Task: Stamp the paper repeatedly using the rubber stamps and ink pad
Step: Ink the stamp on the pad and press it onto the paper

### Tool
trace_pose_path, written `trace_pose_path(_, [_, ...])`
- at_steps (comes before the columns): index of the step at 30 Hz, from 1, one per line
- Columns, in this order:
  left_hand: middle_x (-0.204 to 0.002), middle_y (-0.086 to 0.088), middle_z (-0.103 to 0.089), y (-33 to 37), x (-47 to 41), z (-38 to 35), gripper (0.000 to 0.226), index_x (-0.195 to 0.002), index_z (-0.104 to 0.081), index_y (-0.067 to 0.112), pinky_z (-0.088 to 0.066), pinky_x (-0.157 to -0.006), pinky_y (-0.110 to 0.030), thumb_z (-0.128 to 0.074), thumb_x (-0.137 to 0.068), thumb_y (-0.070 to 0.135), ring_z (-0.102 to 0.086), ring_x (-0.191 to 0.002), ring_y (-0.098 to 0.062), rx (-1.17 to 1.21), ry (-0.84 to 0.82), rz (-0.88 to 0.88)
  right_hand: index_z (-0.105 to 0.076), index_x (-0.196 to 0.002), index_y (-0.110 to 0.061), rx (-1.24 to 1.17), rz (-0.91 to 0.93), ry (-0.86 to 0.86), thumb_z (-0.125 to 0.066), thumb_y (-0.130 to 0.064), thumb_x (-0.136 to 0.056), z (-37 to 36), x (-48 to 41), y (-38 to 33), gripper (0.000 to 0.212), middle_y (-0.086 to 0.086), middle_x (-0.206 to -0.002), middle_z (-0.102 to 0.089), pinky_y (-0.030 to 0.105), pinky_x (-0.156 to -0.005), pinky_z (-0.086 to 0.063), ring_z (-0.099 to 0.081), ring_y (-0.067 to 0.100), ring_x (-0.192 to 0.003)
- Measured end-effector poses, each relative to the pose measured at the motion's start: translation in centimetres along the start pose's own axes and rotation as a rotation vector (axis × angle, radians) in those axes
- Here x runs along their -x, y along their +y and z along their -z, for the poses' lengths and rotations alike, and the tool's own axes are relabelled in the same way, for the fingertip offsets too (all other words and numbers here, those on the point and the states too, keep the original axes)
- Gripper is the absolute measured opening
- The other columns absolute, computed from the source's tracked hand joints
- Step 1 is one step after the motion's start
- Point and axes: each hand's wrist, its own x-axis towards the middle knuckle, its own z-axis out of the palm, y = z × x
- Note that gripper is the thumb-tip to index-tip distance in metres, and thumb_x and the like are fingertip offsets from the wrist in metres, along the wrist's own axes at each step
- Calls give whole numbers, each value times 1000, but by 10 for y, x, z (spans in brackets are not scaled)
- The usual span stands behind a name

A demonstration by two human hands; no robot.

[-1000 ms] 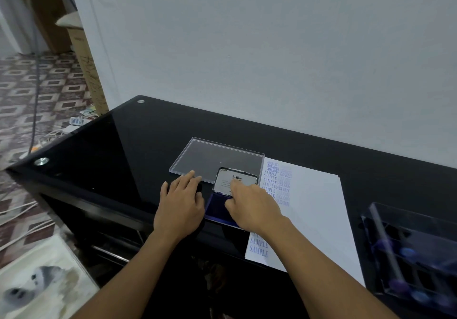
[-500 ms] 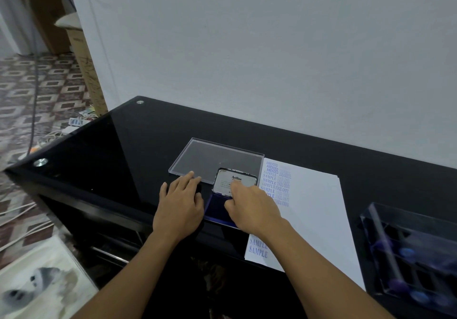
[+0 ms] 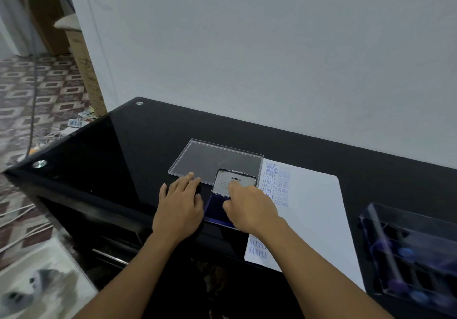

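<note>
An ink pad (image 3: 214, 210) with a blue pad lies on the black glass table (image 3: 123, 150), its lid (image 3: 235, 181) standing open with an "Artline" label. My right hand (image 3: 249, 207) hovers low over the pad with fingers curled, index fingertip at the lid's lower edge; whatever is under the palm is hidden. My left hand (image 3: 179, 207) rests flat on the table just left of the pad, fingers straight. To the right lies white paper (image 3: 314, 209) with blue "SAMPLE", "AMENDED" and "FAX OUT" prints along its left side.
A clear plastic lid (image 3: 212, 156) lies flat behind the ink pad. At the far right stands a clear box (image 3: 408, 252) holding several stamps with purple and blue knobs. The wall runs close behind the table. Cables lie on the floor at left.
</note>
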Motion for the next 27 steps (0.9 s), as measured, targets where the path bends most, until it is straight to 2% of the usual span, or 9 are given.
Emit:
trace_pose_path(4, [-163,6,-27,0,0,0,48,-151,-40,26,-11,-124,-48,-39,-103,31,-21,-151,-12,4,7,-3,-38,-91,-20,-18,17,0,-45,-28,-98,0,3,4,12,3,-83,-52,34,-60,-42,-53,26,-73])
trace_pose_path(7, [-163,6,-26,0,0,-1,48,-151,-38,26,-10,-124,-48,-38,-103,31,-20,-151,-11,-3,1,-3,-40,-92,-19,-37,22,9,-44,-28,-98,0,6,8,11,5,-85,-57,35,-59,-45,-56,27,-75])
trace_pose_path(10, [-164,7,-25,-1,-1,-1,48,-152,-38,27,-9,-124,-48,-38,-104,32,-19,-151,-11,1,-6,0,-38,-92,-20,-36,16,5,-44,-28,-98,0,7,7,11,5,-86,-56,32,-56,-39,-54,26,-75])
trace_pose_path(23, [-160,6,-33,2,-4,8,44,-145,-49,23,-13,-123,-51,-47,-100,20,-26,-148,-15,177,18,34,-40,-95,-21,-54,5,10,-44,-28,-98,-2,6,6,9,9,-98,-65,39,-68,-54,-59,28,-81])
trace_pose_path(27, [-159,6,-35,12,-8,16,44,-144,-50,21,-15,-122,-53,-47,-101,19,-28,-147,-15,234,28,22,-41,-93,-19,-47,4,28,-44,-28,-97,-4,6,7,10,6,-88,-60,40,-66,-54,-58,27,-76])
